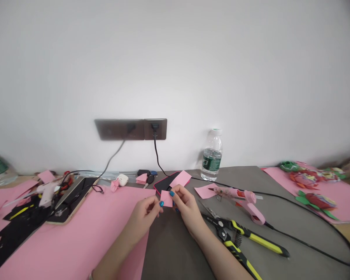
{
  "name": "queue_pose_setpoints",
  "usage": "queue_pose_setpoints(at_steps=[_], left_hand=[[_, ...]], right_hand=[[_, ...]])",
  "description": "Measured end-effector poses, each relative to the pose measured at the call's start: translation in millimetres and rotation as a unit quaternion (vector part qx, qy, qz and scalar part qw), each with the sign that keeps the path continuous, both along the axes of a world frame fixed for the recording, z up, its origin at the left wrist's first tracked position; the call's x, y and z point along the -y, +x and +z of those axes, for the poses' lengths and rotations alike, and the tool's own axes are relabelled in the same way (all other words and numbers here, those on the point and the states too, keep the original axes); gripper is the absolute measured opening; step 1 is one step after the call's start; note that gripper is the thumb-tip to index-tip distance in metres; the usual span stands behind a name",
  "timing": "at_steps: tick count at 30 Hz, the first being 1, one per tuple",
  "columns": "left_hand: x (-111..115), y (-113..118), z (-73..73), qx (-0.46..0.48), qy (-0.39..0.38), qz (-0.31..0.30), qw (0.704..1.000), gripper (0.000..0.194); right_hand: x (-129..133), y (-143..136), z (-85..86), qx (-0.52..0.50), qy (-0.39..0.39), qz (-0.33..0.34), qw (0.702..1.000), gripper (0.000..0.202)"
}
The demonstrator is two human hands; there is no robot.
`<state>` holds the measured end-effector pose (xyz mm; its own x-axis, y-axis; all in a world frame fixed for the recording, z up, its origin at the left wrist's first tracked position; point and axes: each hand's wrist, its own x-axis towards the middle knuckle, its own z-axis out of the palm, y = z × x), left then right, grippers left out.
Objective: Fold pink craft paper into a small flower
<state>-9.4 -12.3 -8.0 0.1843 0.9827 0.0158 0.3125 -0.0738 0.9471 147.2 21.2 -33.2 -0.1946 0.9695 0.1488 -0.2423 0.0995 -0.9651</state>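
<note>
Both hands pinch one small square of pink paper (pixel 165 198), smooth and matte, raised above the grey sheet (pixel 175 249). The left hand (pixel 147 214) grips its left edge and the right hand (pixel 186 206) its upper right corner, thumbs with glossy blue nails on top. Just beyond, an oblong pink slip (pixel 181 178) overlaps a dark, flat phone (pixel 163 185) with a bright pink rim; whether the right hand's fingers touch that slip is hard to tell.

Near the right forearm lie metal pliers (pixel 221 225), spread open, with ribbed black and yellow grips. Beyond them rests a pink plastic glue gun (pixel 239 196), its tip over another pink slip (pixel 204 192). Behind stands a clear, rounded plastic bottle (pixel 212 159) with a green label.

To the left, a broad pink sheet (pixel 105 225) spreads flat beside a pale-edged phone (pixel 72 200). Far right, crinkled, layered flowers (pixel 305 179) with green leaves lie on pink paper (pixel 345 206).
</note>
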Motion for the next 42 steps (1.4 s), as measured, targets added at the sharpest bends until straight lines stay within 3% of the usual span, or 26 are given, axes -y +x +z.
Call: queue_pose_setpoints(at_steps=[7,13,18,23,28,35,39,42], left_hand=[[0,-5,1.5,0.017,0.021,0.029,0.999,0.035],[0,-1,-3.2,-0.031,0.046,0.019,0.998,0.039],[-2,-5,-6.8,-0.055,0.089,0.015,0.994,0.037],[-7,-6,-11.8,-0.023,0.075,0.009,0.997,0.041],[-13,-4,-12.9,-0.024,0.119,0.010,0.993,0.038],[-14,0,-14.8,-0.045,0.105,-0.027,0.993,0.038],[-14,1,-15.8,-0.094,0.103,-0.058,0.989,0.025],[-16,0,-17.0,-0.059,0.113,-0.037,0.991,0.015]], right_hand=[[-1,1,-0.7,-0.019,-0.025,-0.010,0.999,0.037],[1,0,2.2,0.001,-0.039,0.049,0.998,0.043],[1,0,1.7,0.043,-0.001,0.088,0.995,0.047],[0,0,0.4,0.061,0.033,0.081,0.994,0.045],[0,-1,0.9,0.072,0.040,0.083,0.993,0.043],[-5,-3,-1.0,0.016,0.025,-0.013,0.999,0.037],[-8,-2,-3.1,-0.007,0.016,-0.039,0.999,0.036],[-8,-3,-3.8,-0.034,0.018,-0.053,0.998,0.035]])
